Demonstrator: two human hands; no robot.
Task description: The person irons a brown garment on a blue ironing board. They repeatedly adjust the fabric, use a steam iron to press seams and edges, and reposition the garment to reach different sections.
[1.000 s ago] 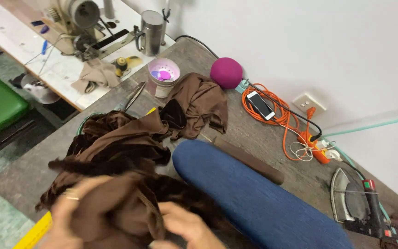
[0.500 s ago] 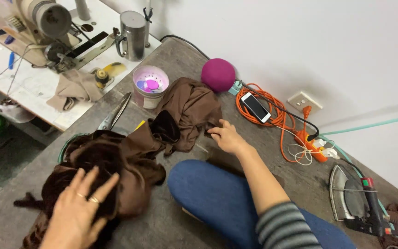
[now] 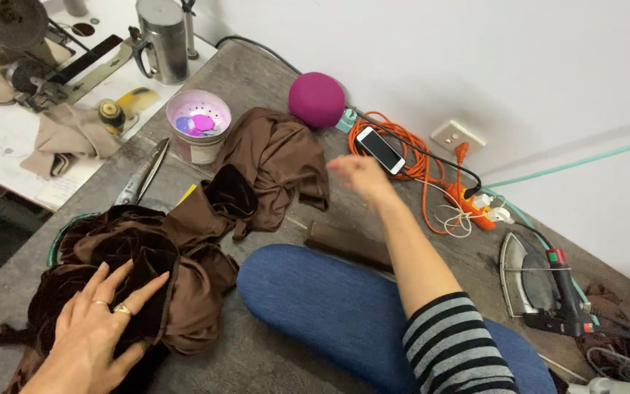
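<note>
Grey worktop (image 3: 271, 365): left hand (image 3: 92, 332) flat, fingers spread, pressing brown velvet pile (image 3: 140, 277); right hand (image 3: 359, 174) empty, loosely open, lifted off brown cloth (image 3: 275, 164), now toward one o'clock near phone (image 3: 380, 149).

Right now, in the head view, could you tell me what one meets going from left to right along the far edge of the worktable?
Metal jug → pink tub → magenta ball → phone on the orange cable → wall socket → iron.
</note>
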